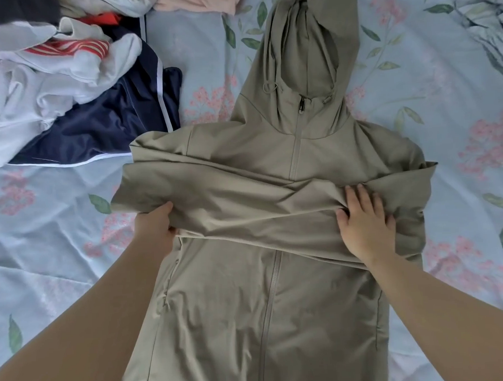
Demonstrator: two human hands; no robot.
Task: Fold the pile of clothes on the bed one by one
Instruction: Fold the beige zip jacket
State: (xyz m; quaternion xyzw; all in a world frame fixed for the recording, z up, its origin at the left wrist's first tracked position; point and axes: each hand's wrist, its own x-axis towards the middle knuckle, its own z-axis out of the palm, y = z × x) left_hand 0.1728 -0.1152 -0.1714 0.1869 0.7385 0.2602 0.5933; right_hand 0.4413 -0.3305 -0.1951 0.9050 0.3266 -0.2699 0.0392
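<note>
Jacket: the olive hooded zip jacket (280, 311) lies front up on the floral bedsheet (57, 235), mid-bed, straight ahead of both hands.
Long axis: near to far, with the hem toward the person, the hood (321, 41) at the far end, and the zip running along it.
Sleeve: a sleeve (245, 208) lies folded crosswise over the chest, at right angles to the zip.
Left hand (156, 227): grasps the sleeve at the jacket's left edge, thumb on top, fingers hidden under the cloth.
Right hand (365, 222): released, fingers spread flat, pressing the sleeve down right of the zip.
Nearer hand: neither; each sits at its own end of the crosswise band, about equally far out.
Coming move: probably a fold along the long axis, so the hands would leave the band for the hem or the hood.
Pile: unfolded clothes (49, 72) far left, with a navy garment (109, 122) just beside the jacket's left shoulder.
</note>
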